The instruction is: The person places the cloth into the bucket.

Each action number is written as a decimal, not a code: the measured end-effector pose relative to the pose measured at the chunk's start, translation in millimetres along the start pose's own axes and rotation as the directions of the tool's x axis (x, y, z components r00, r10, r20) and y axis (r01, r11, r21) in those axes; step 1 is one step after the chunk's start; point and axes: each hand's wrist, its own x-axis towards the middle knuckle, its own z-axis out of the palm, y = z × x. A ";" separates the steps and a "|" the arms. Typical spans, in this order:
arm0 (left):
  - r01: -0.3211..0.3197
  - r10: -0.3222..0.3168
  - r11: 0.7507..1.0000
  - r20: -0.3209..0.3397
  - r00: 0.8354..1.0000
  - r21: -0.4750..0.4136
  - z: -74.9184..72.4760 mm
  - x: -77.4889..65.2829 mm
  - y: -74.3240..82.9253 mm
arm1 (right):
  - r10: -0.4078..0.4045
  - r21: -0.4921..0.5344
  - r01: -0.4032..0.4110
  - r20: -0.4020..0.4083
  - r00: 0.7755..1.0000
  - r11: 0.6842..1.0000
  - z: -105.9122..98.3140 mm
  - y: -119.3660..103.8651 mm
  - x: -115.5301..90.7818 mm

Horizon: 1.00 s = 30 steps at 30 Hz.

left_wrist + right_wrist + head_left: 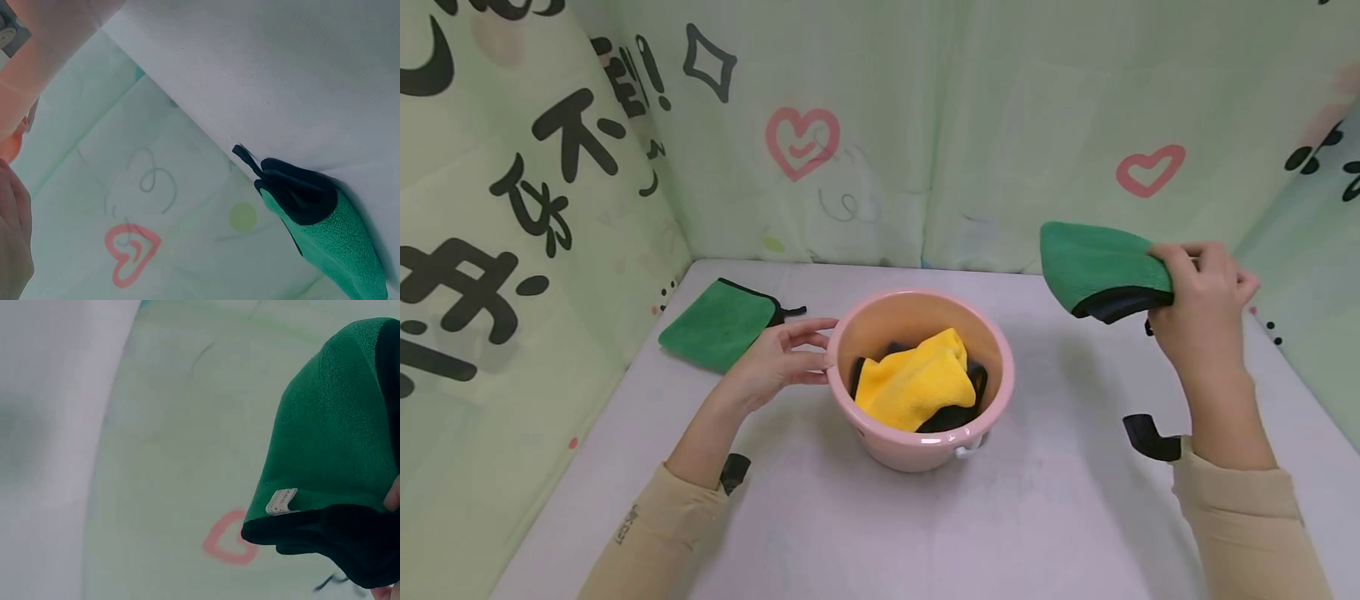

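Note:
In the head view my right hand [1206,304] grips one end of a folded green towel [1105,267] with black edging, raised above the right side of the table. The right wrist view shows a small white label on this towel [331,425]. My left hand [782,362] touches the left rim of a pink bucket [917,450], its fingers fairly straight. Inside the bucket lies a bunched yellow cloth [917,383] with dark parts around it. Behind the left hand, a second folded green towel [718,325] with a black loop lies on the table.
The white table [1000,533] ends at a pale green curtain [1000,167] printed with hearts and black characters, which also stands along the left and right. A white handle joint [973,448] sticks out at the bucket's front right.

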 end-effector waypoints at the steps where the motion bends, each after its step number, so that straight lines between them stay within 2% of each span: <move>1: 0.002 -0.002 1.000 0.000 1.000 -0.003 0.1 -0.1 0.1 | -0.033 0.004 0.033 -0.004 0.999 0.999 -1.2 -7.6 1.3; 6: 0.003 -0.003 1.000 0.002 1.000 -0.008 -0.4 -0.3 -0.3 | -0.176 0.046 0.178 -0.028 0.984 0.983 -3.3 -44.8 5.8; 11: 0.005 -0.005 1.000 -0.002 1.000 -0.007 -0.3 -0.8 0.4 | -0.294 0.102 0.300 -0.070 0.953 0.949 0.8 -76.9 5.8; 15: -0.001 0.001 1.000 0.007 1.000 -0.017 -0.4 -1.4 0.7 | -0.373 0.147 0.378 -0.062 0.926 0.914 6.9 -98.6 1.7; 22: -0.015 0.017 0.998 0.035 0.999 -0.059 -1.8 -1.9 0.5 | -0.533 0.171 0.519 0.047 0.845 0.837 17.3 -127.2 -10.6; 30: -0.027 0.031 0.997 0.047 0.998 -0.070 -2.4 -1.4 -1.0 | -0.616 0.148 0.598 0.220 0.756 0.787 36.3 -144.3 -20.5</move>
